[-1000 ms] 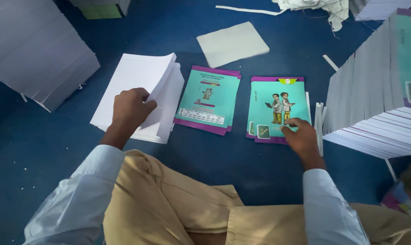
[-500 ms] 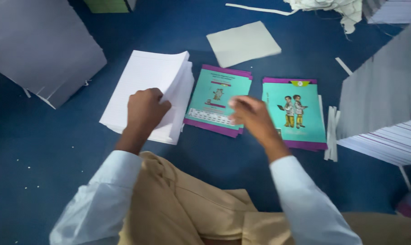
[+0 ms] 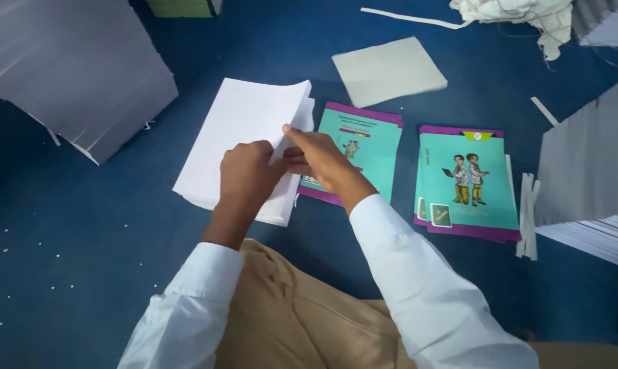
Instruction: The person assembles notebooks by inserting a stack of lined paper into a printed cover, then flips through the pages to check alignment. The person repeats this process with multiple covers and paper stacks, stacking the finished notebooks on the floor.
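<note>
On the blue floor (image 3: 63,260) before us lies the stack of ruled white sheets (image 3: 237,133), its long axis running away from us and leaning slightly right, with teal-and-purple booklet covers (image 3: 360,147) just beside its right edge and a second pile of covers (image 3: 469,181) further right. Both our hands meet at the stack's near right corner. Our left hand (image 3: 244,178) rests on top, fingers curled down onto the sheets; our right hand (image 3: 322,160) reaches across from the right, fingers pinched on the sheets' right edge, forearm angled over the nearer covers.
</note>
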